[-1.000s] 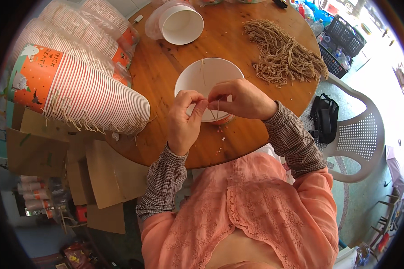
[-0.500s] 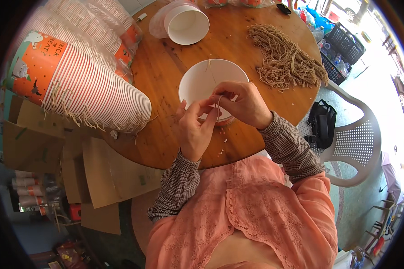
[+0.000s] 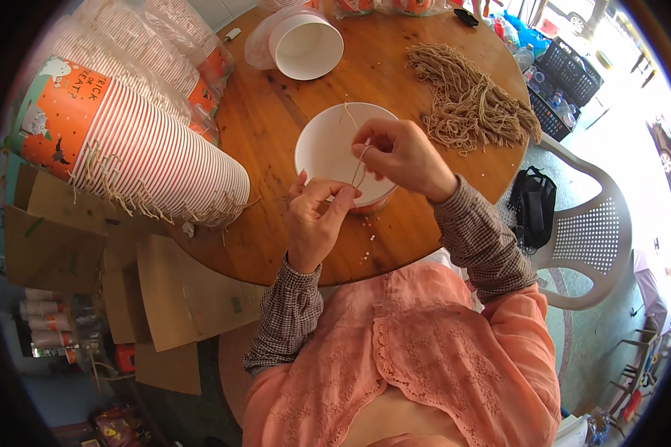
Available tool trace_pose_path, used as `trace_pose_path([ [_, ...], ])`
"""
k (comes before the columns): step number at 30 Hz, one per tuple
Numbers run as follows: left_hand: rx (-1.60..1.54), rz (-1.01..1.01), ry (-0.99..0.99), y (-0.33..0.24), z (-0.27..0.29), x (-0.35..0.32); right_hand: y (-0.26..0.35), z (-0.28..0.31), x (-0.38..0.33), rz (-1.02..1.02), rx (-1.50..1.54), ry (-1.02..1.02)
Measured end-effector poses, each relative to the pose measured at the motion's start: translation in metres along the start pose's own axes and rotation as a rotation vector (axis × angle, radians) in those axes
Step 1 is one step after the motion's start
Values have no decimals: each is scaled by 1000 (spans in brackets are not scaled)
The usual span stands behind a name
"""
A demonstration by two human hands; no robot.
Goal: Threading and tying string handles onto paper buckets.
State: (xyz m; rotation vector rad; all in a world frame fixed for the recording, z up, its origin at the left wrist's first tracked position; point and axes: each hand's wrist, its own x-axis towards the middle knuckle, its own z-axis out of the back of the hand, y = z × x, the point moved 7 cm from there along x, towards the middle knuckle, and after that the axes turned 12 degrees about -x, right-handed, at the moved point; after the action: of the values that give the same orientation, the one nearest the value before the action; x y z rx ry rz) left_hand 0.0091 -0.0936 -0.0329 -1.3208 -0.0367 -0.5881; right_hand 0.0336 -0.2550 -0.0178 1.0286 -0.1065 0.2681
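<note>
A white paper bucket (image 3: pixel 322 141) stands on the round table with its mouth toward me. A thin tan cord (image 3: pixel 363 165) runs between my hands at the bucket's near side, and another bit of cord (image 3: pixel 346 110) shows at its far rim. My left hand (image 3: pixel 317 223) is closed in a pinch on the cord's lower part, thumb against the fingers by the near rim. Above the bucket's right side, my right hand (image 3: pixel 404 158) pinches the cord's upper part. The hands partly hide the near rim.
Long nested stacks of orange printed buckets (image 3: pixel 156 141), cords hanging off them, lie at the left. A heap of tan cords (image 3: pixel 473 100) is at the right on the wooden table (image 3: pixel 268 134). A second white bucket (image 3: pixel 309 48) lies farther back. Cardboard boxes (image 3: pixel 186 290) and a plastic chair (image 3: pixel 589 231) flank the table.
My right hand has moved up and away from my left hand, drawing the cord out between them. My left hand has shifted slightly down and left.
</note>
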Motion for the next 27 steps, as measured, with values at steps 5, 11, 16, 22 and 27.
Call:
trace_pose_path([
  [5,-70,27,26,1,3,-1,-1,19,2,-37,523,85],
  [11,-106,37,35,1,2,1,-2,17,-12,273,269,149],
  [16,-80,27,45,0,2,1,8,10,-19,353,18,57],
  [22,-61,19,43,0,0,0,6,7,-16,381,-50,9],
  [27,-30,-13,25,-6,2,2,2,9,-17,333,43,-47],
])
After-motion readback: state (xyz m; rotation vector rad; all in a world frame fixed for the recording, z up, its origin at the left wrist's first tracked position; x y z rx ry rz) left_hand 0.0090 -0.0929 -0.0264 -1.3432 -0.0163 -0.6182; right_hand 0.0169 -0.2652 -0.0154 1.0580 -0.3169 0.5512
